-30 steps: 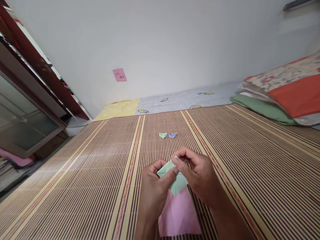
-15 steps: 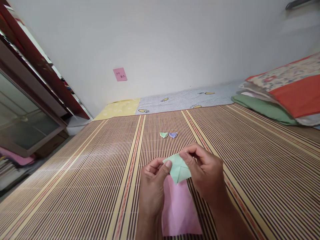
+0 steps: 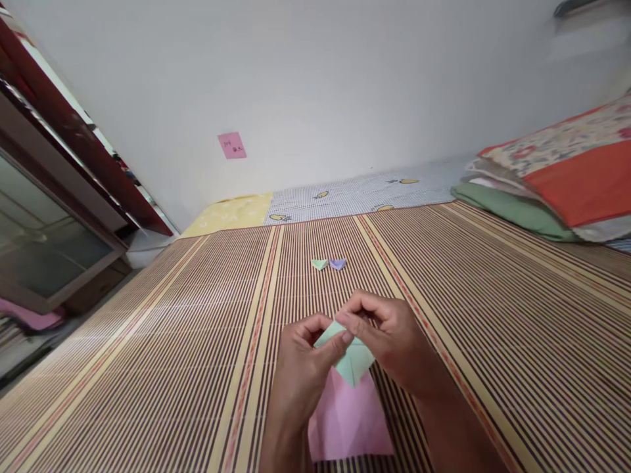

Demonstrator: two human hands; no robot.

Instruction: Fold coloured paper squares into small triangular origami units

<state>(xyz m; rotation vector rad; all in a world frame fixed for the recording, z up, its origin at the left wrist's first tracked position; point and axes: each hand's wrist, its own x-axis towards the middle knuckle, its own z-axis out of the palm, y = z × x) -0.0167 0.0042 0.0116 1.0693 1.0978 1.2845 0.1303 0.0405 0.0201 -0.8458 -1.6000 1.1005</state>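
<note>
A folded piece of light green paper (image 3: 355, 365) is held between both hands above the striped mat. My left hand (image 3: 306, 368) pinches its left side, with the thumb lying across its front face. At the paper's top corner, my right hand (image 3: 389, 338) is closed with thumb and fingertips pressed together on the edge. Creases cross the paper's front. Beneath it lies a pink sheet of paper (image 3: 350, 420), partly covered by the green paper and my left hand. Farther off sit a small folded green paper piece (image 3: 319, 264) and a folded purple one (image 3: 338, 264), side by side.
The brown striped mat (image 3: 148, 341) covers the bed up to a checked and yellow cloth (image 3: 231, 215) along the wall. Folded bedding (image 3: 566, 190) is stacked at the right. A pink note (image 3: 231, 145) is stuck on the wall. A glass-fronted cabinet (image 3: 44, 236) stands at the left.
The green paper has turned and come slightly lower, its point now facing down. My right hand has shifted left to the top corner, and my left thumb reaches farther across the paper.
</note>
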